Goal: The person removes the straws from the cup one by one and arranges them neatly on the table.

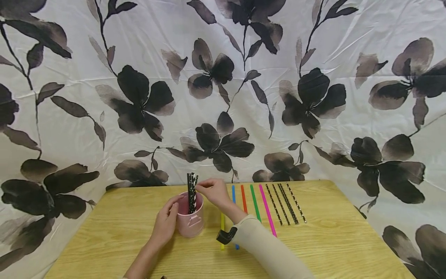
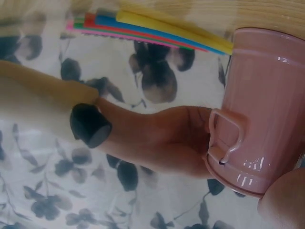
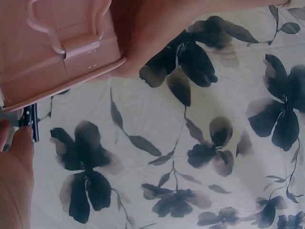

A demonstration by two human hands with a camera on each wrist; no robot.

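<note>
A small pink metal bucket [image 1: 190,225] with a side handle stands on the table. My left hand [image 1: 166,221] grips it at its left side and rim; part of that hand [image 2: 286,202] shows at the lower right of the left wrist view. Several black patterned straws [image 1: 191,193] stand upright inside the bucket. Over the bucket's right rim, my right hand [image 1: 216,195] pinches one black-and-white patterned straw [image 1: 196,179] among them. In the right wrist view, dark dotted straws [image 3: 29,121] poke out beyond the rim by the fingertips.
Right of the bucket, yellow [image 1: 222,224], blue [image 1: 234,193], red [image 1: 243,197], green [image 1: 255,202] and pink straws [image 1: 267,209] lie in a row, partly under the right arm. Several black patterned straws [image 1: 286,203] lie farther right. A floral cloth [image 1: 223,97] hangs behind the wooden table [image 1: 348,240].
</note>
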